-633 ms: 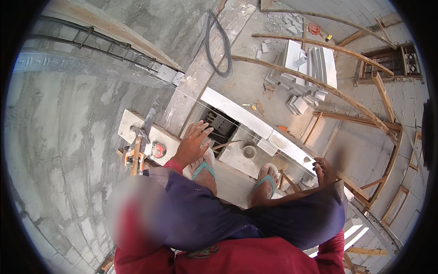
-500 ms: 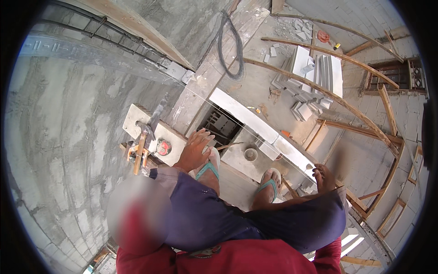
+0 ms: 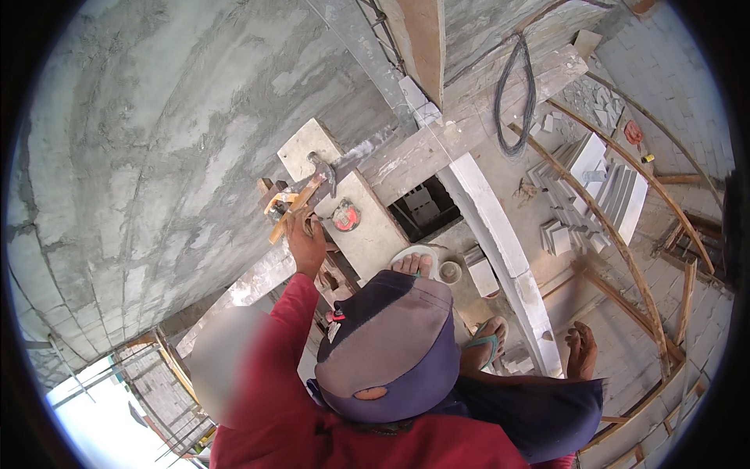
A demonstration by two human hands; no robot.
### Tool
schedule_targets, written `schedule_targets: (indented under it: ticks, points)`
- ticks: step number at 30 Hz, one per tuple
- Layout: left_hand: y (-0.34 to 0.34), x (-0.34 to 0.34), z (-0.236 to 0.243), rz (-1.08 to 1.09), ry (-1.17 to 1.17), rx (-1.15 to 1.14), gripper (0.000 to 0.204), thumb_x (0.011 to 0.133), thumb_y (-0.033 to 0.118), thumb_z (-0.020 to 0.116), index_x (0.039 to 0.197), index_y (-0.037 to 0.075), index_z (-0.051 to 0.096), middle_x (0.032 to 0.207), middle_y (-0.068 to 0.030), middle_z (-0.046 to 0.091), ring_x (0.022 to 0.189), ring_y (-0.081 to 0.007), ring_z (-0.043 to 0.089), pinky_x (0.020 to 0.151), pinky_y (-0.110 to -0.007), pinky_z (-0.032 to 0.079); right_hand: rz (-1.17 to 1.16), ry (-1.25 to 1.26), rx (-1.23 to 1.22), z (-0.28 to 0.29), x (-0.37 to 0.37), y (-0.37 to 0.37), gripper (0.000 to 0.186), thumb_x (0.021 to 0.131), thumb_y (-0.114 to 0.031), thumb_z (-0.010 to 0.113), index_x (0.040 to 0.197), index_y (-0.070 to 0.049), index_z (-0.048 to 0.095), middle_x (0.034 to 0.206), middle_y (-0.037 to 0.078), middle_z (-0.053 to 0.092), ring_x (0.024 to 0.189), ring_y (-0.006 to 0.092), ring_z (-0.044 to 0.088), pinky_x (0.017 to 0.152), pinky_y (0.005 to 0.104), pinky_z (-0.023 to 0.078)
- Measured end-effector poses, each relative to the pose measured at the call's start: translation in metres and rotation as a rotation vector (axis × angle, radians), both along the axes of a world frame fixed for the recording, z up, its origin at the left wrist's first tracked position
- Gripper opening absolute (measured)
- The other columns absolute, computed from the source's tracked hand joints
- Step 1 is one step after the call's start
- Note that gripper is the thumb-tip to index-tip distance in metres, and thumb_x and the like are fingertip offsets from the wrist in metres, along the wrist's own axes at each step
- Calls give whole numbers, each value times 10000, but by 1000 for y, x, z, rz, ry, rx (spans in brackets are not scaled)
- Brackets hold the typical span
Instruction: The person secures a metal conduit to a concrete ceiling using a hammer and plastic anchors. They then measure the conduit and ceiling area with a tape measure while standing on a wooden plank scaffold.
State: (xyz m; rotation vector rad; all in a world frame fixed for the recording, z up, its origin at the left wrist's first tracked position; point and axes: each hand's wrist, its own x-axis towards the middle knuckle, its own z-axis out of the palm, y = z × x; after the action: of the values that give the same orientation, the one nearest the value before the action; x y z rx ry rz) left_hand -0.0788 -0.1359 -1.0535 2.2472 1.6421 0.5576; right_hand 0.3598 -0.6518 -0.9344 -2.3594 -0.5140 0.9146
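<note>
My left hand (image 3: 305, 244) reaches to the lower part of a wooden-handled claw hammer (image 3: 301, 202), with its fingers partly bent and a gap between them and the thumb. Whether the fingers touch the handle I cannot tell. The hammer lies across an orange-handled tool (image 3: 275, 205) beside a pale slab (image 3: 310, 148). Close to the hand, a round red-and-grey reel (image 3: 346, 215) rests on another pale slab (image 3: 383, 234). My right hand (image 3: 580, 350) hangs past my right knee, fingers loosely bent and apart, with nothing seen in it.
An opening (image 3: 426, 209) gapes in the floor ahead of my feet. A long white block ledge (image 3: 500, 242) runs past it on the right. Beyond lie stacked white blocks (image 3: 598, 184) and curved wooden poles (image 3: 598, 211). A wire coil (image 3: 516, 94) lies on the plank ahead; a plastered wall rises left.
My left hand has left my left foot and moved left to the hammer. The view has turned leftward, and my bent left knee shows larger. The right hand stays by the right knee.
</note>
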Motion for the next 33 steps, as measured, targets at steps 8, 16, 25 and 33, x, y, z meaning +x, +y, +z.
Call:
schedule_targets:
  ticks: [8, 16, 25, 33]
  points:
    - [63, -54, -22, -105, 187, -155, 505, 898, 121, 705, 1373, 6, 577, 1361, -272, 569, 1317, -483, 507, 1123, -535, 401, 235, 106, 7, 42, 31, 100, 297, 1043, -179, 600, 1268, 9, 646, 1063, 178, 733, 924, 249, 721, 841, 362, 566]
    - [83, -60, -21, -191, 162, -264, 490, 948, 127, 681, 1399, 4, 535, 1388, -287, 533, 1310, -492, 498, 1096, -534, 419, 814, 328, 160, 10, -8, 319, 254, 1007, -165, 596, 1193, -14, 678, 1055, 206, 716, 967, 380, 712, 879, 440, 557]
    - [53, -91, 26, -28, 25, -303, 393, 1017, 149, 615, 1356, -17, 506, 1297, -256, 517, 1199, -463, 529, 1045, -501, 425, 987, -354, 675, -128, -227, 471, 410, 929, -266, 687, 1307, -116, 637, 1306, 129, 616, 1268, 330, 557, 973, 429, 529]
    - [50, -72, 11, -124, 102, -264, 353, 1010, 93, 593, 1325, -40, 507, 1251, -275, 521, 1186, -474, 528, 1019, -523, 420, 920, -408, 547, -174, -267, 468, 429, 924, -274, 695, 1312, -97, 648, 1369, 147, 552, 1267, 351, 516, 1033, 429, 484]
